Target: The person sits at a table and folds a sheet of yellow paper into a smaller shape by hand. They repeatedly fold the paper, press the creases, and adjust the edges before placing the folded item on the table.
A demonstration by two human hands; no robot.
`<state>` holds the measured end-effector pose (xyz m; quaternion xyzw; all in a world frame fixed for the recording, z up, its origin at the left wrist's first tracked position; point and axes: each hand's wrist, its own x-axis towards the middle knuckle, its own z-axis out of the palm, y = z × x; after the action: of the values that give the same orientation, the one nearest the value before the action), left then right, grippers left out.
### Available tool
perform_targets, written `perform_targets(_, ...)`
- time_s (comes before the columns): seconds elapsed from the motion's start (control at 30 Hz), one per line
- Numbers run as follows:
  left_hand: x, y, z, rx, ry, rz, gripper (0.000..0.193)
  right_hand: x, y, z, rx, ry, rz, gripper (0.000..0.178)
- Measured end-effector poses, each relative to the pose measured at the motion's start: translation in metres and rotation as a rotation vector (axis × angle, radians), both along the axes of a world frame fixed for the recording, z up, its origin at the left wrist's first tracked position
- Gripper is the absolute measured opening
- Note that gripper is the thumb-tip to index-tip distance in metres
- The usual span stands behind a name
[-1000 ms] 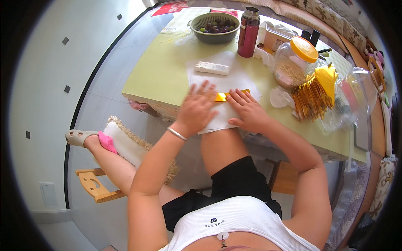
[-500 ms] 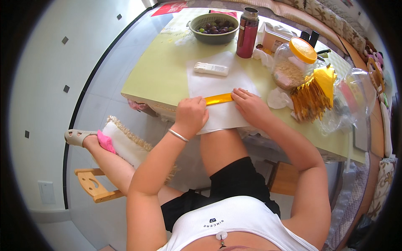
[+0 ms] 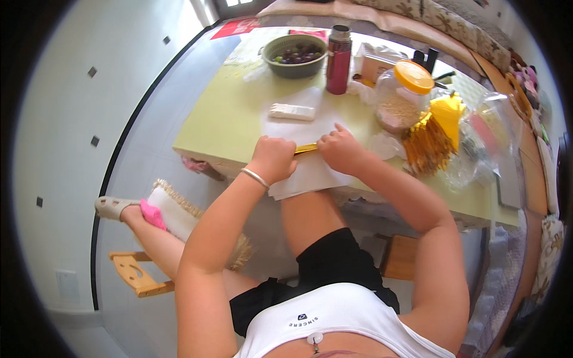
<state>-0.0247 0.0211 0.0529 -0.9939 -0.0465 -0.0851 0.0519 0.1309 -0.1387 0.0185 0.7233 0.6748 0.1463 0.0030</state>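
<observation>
A narrow strip of shiny gold foil paper [image 3: 306, 148] is stretched between my hands above white paper sheets [image 3: 310, 173] at the table's near edge. My left hand [image 3: 274, 159] is closed on its left end. My right hand [image 3: 341, 150] grips the other end, curled with one finger sticking up. The strip's ends are hidden inside my fingers. Just beyond them, a small white oblong pack [image 3: 292, 111] lies on the paper. To the right is a fanned pile of folded gold foil paper [image 3: 428, 146] with a yellow-gold piece [image 3: 447, 112] by it.
On the pale green table [image 3: 209, 122] stand a basket of grapes [image 3: 294, 58], a dark red thermos [image 3: 339, 62], an orange-lidded clear jar [image 3: 400, 101] and a tissue box [image 3: 377, 62]. Clear plastic bags [image 3: 492, 131] lie at the right. A wooden stool [image 3: 136, 274] is below left.
The gold strip shows much narrower between my hands than before. My right hand has gone from flattened fingers to a curled grip. The whole view has shifted slightly.
</observation>
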Motion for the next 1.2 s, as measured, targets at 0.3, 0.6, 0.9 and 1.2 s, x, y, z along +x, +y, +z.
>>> perform_targets(0.3, 0.006, -0.006, -0.029, 0.189, -0.045, 0.014, 0.004, 0.010, 0.003, -0.011, 0.213, 0.024, 0.018, 0.007)
perform_targets(0.6, 0.022, -0.034, -0.023, 0.164, -0.266, -0.016, 0.006, 0.002, 0.010, -0.018, 0.389, 0.064, 0.043, 0.004)
perform_targets(0.9, -0.021, 0.003, 0.029, -0.539, -0.578, -0.117, 0.009, 0.035, -0.031, 0.001, 0.550, 0.754, -0.118, 0.107)
perform_targets(1.2, -0.055, 0.049, 0.002, -1.426, -0.300, -0.163, 0.023, 0.011, -0.029, 0.011, 0.438, 0.805, 0.170, 0.084)
